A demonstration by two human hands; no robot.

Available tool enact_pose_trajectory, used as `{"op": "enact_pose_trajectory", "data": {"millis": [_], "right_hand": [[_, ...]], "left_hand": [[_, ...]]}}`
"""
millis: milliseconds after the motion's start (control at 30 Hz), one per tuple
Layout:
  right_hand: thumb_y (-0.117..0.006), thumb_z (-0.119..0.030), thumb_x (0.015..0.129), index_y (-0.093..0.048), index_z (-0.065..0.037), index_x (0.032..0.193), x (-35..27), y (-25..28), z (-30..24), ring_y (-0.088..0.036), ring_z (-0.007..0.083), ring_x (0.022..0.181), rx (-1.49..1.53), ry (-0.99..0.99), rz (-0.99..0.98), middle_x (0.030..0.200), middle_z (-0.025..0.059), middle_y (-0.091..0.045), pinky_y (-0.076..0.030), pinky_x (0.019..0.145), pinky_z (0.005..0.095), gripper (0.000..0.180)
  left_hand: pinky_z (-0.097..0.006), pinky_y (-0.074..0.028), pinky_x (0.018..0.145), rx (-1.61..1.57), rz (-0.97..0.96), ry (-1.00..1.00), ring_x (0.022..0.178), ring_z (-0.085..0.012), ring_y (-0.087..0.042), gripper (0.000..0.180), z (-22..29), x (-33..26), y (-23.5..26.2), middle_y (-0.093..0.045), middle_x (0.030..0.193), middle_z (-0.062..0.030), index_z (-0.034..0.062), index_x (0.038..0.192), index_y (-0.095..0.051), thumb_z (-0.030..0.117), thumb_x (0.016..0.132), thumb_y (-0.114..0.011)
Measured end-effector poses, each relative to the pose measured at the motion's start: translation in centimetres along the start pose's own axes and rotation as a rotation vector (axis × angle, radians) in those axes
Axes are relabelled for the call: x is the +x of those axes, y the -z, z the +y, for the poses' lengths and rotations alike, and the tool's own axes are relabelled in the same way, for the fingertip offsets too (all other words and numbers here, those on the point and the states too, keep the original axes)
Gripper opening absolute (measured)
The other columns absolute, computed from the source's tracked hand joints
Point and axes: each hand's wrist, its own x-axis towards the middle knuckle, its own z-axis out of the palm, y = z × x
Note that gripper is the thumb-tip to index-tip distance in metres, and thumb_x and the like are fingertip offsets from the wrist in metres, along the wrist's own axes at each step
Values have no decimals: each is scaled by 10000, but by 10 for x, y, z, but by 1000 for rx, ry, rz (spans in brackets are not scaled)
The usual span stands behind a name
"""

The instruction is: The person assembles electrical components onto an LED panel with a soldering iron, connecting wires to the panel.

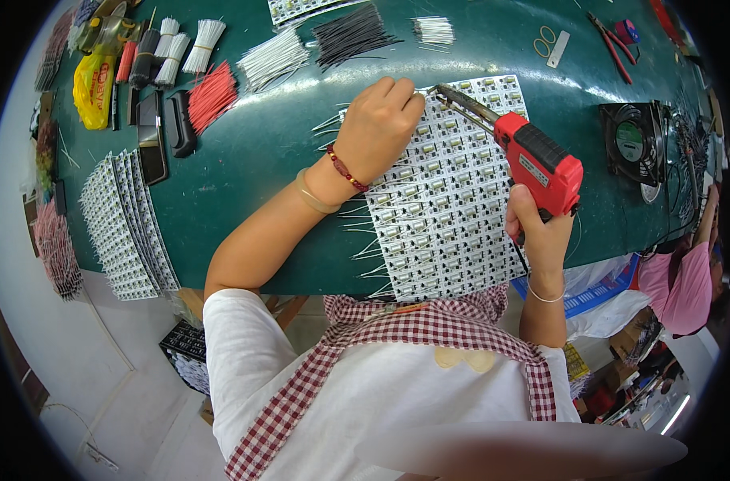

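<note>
A large white panel of small circuit boards (453, 216) lies on the green table in front of me, with thin white wires sticking out along its left edge. My left hand (383, 120) is over the panel's top left part, its fingers pinched together; whatever they hold is hidden. My right hand (541, 228) is closed round the handle of a red and black soldering gun (539, 160) at the panel's right side. The gun's metal tip points left and reaches the panel's top edge, close beside my left fingertips.
Beyond the panel lie white wires (273, 61), black wires (350, 36) and a shorter white bundle (434, 30). Red wires (212, 96) and stacked board panels (124, 228) are at left. On the right are a black fan (633, 143), pliers (611, 48) and a person in pink (677, 289).
</note>
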Motion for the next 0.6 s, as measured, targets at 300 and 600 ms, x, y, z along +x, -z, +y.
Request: {"op": "enact_pose_trajectory", "data": {"millis": [300, 600], "right_hand": [[-733, -107, 844, -629, -1, 876, 0, -1, 4, -503, 46, 456, -34, 3, -2, 610, -15, -576, -395, 421, 203, 152], [-603, -122, 916, -584, 65, 1084, -7, 7, -2, -473, 79, 435, -69, 100, 25, 568, 14, -530, -353, 427, 215, 252]], "left_hand": [[-326, -490, 622, -3, 0, -6, 710, -228, -553, 189, 0, 1, 1, -513, 766, -74, 18, 861, -665, -25, 678, -640], [-331, -487, 632, -3, -10, -4, 723, -232, -553, 212, 0, 1, 2, -515, 779, -76, 18, 876, -664, -33, 673, -632]]}}
